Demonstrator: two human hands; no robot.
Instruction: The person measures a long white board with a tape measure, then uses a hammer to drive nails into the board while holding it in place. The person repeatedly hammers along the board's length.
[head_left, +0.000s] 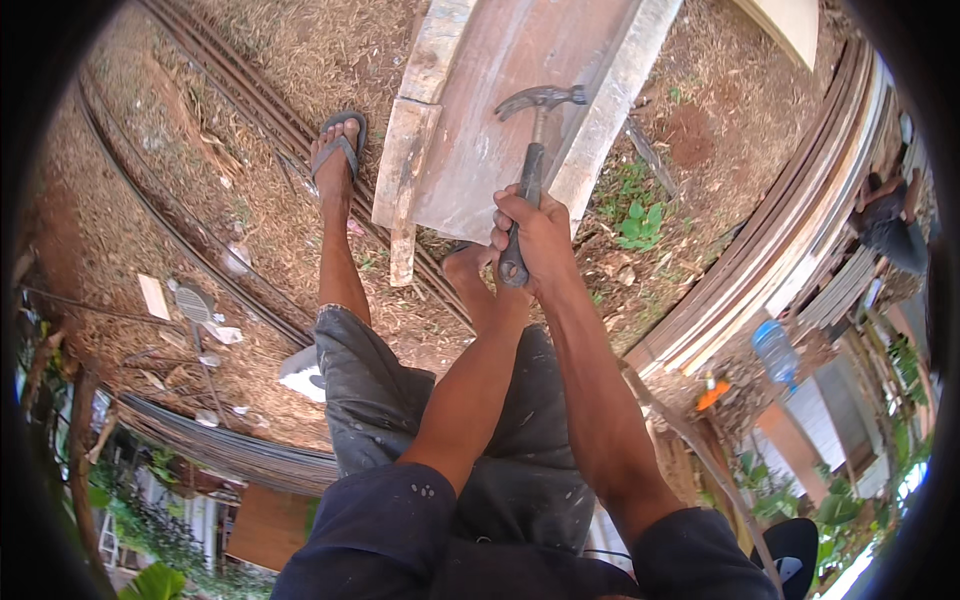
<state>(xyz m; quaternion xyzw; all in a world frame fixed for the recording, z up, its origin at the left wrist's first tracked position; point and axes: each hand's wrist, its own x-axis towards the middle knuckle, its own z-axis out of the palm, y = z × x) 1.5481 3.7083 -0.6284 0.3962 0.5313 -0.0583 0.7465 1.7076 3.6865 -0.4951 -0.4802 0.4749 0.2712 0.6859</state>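
Observation:
My right hand (538, 232) grips the dark rubber handle of a claw hammer (531, 172) near its butt. The hammer's steel head points away from me, claw to the left and striking face to the right. Below it lies a long wooden panel (480, 180) with pale timber boards along both sides. My left forearm (469, 382) reaches up to the right wrist; the left hand is mostly hidden behind the right hand, so its grip is unclear. A short, rough wood strip (405, 225) sticks out past the panel's near left corner.
Long metal bars (255, 90) run along the ground beside my sandalled left foot (337, 150). A stack of long boards (765, 217) lies to the right, near a blue-capped plastic bottle (776, 349). Another person (892, 217) is at the far right. Debris and a loose sandal (195, 302) lie left.

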